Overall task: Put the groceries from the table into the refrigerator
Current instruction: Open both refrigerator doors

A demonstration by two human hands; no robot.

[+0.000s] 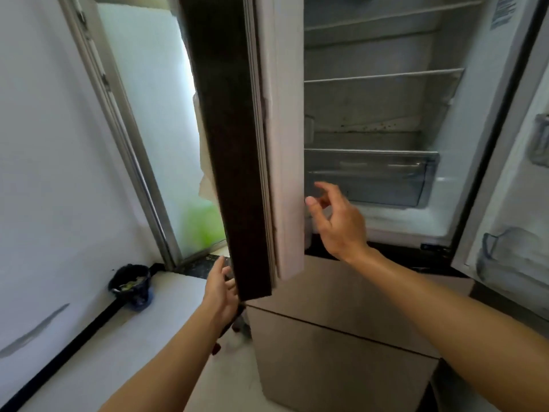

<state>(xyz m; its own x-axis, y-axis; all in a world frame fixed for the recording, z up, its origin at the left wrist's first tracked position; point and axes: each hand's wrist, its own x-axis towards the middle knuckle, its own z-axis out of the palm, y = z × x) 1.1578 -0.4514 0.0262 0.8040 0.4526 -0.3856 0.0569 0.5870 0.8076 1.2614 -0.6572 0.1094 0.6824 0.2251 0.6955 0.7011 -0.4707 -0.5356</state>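
The fridge (445,203) stands with both doors open: the left door (234,144) edge-on, the right door (511,203) swung wide. The right hand (335,221) hangs released and holds nothing, just before the one drawer (368,176), nearer the cavity than the left. The left hand (221,288) touches the left door's bottom corner; whether it grips I cannot tell. Two shelves (383,77) are bare. No groceries or counter show, so I judge loading has not begun.
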